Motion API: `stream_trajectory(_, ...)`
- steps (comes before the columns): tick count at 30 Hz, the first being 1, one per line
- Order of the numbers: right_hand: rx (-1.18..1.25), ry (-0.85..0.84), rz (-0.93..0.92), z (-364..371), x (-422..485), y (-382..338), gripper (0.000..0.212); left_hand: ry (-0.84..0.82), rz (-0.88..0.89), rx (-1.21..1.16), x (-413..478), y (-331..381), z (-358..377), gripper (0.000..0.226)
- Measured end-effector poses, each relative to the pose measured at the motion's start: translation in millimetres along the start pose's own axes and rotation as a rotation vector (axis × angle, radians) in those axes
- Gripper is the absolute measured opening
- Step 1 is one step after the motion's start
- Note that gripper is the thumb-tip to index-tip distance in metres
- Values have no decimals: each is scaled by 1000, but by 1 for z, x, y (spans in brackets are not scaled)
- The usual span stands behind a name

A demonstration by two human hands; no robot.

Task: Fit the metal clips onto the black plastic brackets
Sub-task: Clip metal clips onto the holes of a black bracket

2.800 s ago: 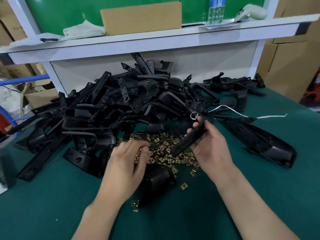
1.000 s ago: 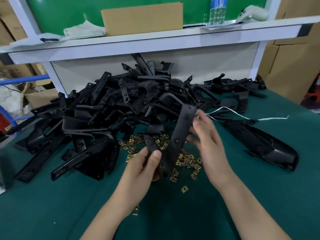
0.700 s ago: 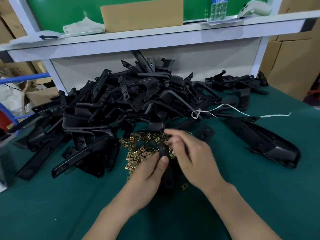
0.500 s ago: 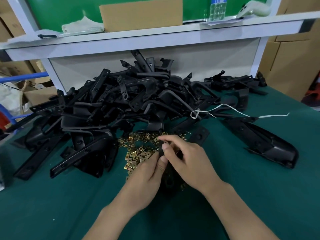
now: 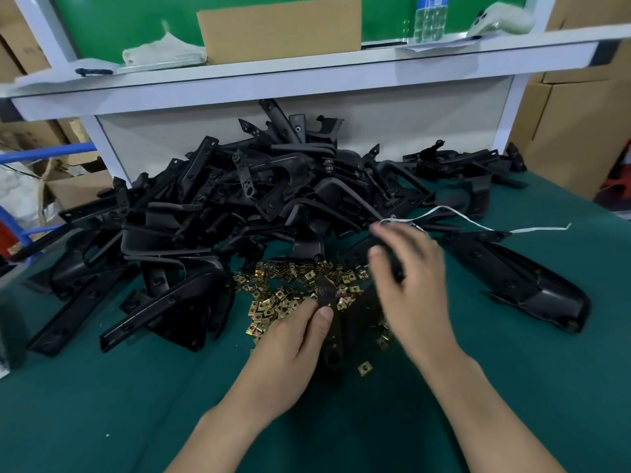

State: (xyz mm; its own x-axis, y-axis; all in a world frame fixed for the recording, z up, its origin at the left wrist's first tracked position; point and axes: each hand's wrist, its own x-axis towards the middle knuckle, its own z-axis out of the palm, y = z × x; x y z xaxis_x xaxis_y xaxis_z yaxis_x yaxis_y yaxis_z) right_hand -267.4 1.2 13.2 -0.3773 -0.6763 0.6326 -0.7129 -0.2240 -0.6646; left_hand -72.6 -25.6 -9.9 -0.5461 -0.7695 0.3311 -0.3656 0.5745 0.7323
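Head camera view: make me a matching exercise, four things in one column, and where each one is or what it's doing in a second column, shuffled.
Things:
1. metal clips
2. cardboard box
3. white string
4. left hand

Places or states:
A. up on the white shelf
B. pinching a black bracket
C. trailing off the bracket heap to the right
D. loose pile on the green mat

Pairs: 1-D, 2-A, 3-C, 4-B.
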Motion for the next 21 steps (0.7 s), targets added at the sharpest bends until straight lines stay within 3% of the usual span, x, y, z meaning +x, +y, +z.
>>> stream_trajectory(2,345,107,400,-7,10,8,34,2,-7,-1,0,0,1,39)
stream_trajectory(4,898,88,817,-11,17,17,34,7,3,-5,0,1,1,37)
stream_trajectory(6,1288,10,1009,-11,18,22,43,9,13,-12,0,1,2,36)
stream_trajectory(10,1471,-34,992,0,13,17,45,2,5,-38,-1,1,4,37)
stream_trajectory(14,1588,40,984,3,13,18,40,-16,-15,-8,0,3,3,36)
stream_trajectory(18,1592,70,990,0,14,23,40,158,29,344,4,-3,-5,38)
stream_trajectory(21,1584,103,995,0,16,25,41,92,-131,536,5,-12,-12,59)
